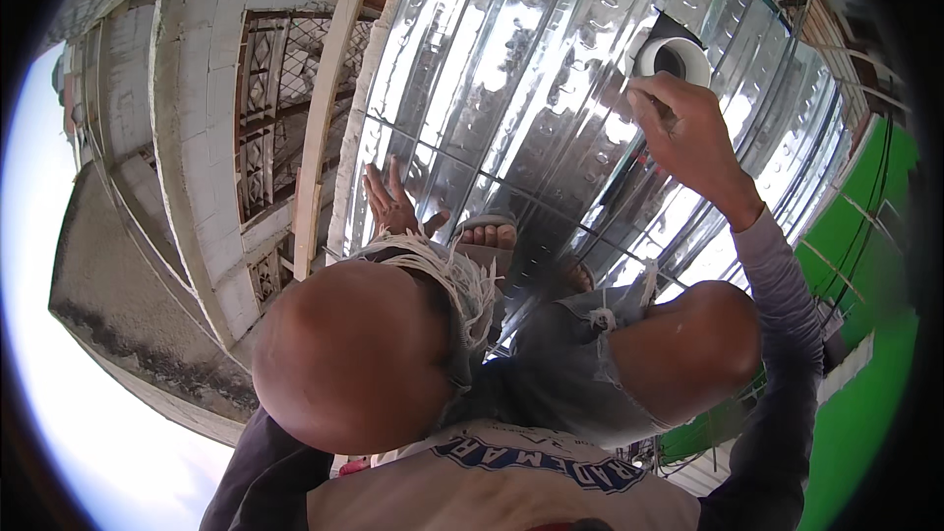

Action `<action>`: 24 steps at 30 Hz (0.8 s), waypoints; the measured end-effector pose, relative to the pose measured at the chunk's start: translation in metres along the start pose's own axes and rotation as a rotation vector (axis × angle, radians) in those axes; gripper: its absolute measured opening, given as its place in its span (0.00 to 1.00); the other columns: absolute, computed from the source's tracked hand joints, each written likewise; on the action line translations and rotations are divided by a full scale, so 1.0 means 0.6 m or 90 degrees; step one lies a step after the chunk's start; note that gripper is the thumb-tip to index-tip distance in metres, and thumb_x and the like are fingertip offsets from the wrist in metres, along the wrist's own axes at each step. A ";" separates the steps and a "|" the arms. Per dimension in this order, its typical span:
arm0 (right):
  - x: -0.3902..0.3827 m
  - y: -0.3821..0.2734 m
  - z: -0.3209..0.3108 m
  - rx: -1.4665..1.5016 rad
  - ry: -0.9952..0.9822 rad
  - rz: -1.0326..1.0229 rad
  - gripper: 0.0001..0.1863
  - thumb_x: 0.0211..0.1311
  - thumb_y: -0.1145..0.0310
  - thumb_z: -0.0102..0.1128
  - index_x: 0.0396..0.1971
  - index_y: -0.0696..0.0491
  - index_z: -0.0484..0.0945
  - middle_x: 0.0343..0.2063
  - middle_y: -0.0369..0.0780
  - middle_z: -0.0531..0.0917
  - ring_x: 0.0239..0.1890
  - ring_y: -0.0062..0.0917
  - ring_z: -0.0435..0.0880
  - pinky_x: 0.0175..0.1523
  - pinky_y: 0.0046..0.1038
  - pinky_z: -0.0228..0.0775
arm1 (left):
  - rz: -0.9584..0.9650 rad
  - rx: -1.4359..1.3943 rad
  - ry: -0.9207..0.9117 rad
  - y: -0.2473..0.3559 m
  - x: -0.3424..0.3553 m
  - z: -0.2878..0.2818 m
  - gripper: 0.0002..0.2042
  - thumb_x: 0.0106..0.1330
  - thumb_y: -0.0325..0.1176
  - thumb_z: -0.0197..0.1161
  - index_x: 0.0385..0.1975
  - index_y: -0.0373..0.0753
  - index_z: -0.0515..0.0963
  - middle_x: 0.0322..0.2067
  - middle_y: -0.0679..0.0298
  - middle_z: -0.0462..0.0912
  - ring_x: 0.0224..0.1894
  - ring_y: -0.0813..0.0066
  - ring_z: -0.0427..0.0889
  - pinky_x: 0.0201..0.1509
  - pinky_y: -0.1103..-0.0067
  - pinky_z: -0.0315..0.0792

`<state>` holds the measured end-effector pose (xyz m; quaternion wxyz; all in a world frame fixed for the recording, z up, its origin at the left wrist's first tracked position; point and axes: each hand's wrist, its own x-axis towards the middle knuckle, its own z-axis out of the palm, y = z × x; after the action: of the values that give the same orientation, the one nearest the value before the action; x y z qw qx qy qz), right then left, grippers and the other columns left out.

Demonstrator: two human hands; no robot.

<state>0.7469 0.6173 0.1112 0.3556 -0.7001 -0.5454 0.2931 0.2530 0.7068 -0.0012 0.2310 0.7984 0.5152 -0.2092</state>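
Note:
A short white pipe (691, 60) stands up through shiny ribbed metal sheeting (551, 69), with its round dark opening showing. A black flap or patch (675, 28) lies against its far side. My right hand (688, 133) is at the near side of the pipe, its fingers curled into a pinch by the rim. Whatever those fingertips hold, if anything, is hidden. Over on the left, my left hand (391, 202) rests on the sheeting beside my knee, with fingers spread and nothing in them.
I squat on the sheeting, a sandalled foot (488, 233) between my hands. Thin dark rods or wires (477, 170) cross the metal. Along the left edge run a wooden beam (329, 118) and a grey block wall (197, 118). Green surface (865, 226) lies beyond the right edge.

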 end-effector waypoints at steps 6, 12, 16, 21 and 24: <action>-0.250 0.007 0.031 0.028 -0.098 0.226 0.08 0.69 0.71 0.69 0.38 0.62 0.86 0.31 0.45 0.86 0.29 0.38 0.88 0.38 0.35 0.79 | 0.013 -0.005 -0.023 -0.028 -0.001 -0.046 0.78 0.47 0.67 0.84 0.84 0.42 0.28 0.76 0.20 0.21 0.81 0.18 0.25 0.80 0.36 0.45; -0.359 -0.007 0.123 -0.165 0.033 0.118 0.14 0.58 0.73 0.77 0.43 0.59 0.84 0.40 0.42 0.83 0.41 0.38 0.84 0.44 0.40 0.79 | -0.069 -0.206 -0.034 0.100 0.012 -0.118 0.50 0.66 0.58 0.74 0.78 0.31 0.59 0.71 0.28 0.62 0.76 0.38 0.62 0.77 0.51 0.62; -0.357 -0.024 0.177 -0.191 0.045 0.133 0.15 0.59 0.68 0.78 0.43 0.58 0.86 0.39 0.41 0.83 0.43 0.36 0.83 0.46 0.40 0.76 | -0.208 -0.419 -0.058 0.130 0.017 -0.136 0.34 0.75 0.52 0.67 0.67 0.27 0.75 0.59 0.39 0.83 0.66 0.50 0.80 0.73 0.59 0.69; -0.350 -0.021 0.199 -0.235 0.079 0.110 0.13 0.62 0.70 0.74 0.44 0.57 0.85 0.39 0.40 0.83 0.41 0.36 0.83 0.46 0.41 0.77 | -0.256 -0.805 -0.059 0.162 0.063 -0.104 0.25 0.81 0.45 0.62 0.64 0.28 0.78 0.59 0.51 0.84 0.66 0.61 0.81 0.70 0.69 0.73; -0.359 0.001 0.242 -0.172 0.106 0.113 0.11 0.61 0.73 0.71 0.43 0.56 0.83 0.37 0.41 0.82 0.42 0.39 0.84 0.45 0.42 0.78 | -0.292 -0.864 -0.049 0.179 0.056 -0.118 0.20 0.82 0.41 0.60 0.62 0.30 0.78 0.57 0.54 0.83 0.65 0.66 0.80 0.69 0.73 0.74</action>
<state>0.5810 0.4334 0.0323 0.2748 -0.8090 -0.4842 0.1885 0.3717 0.7336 0.0527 0.6446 0.3422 0.6782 0.0857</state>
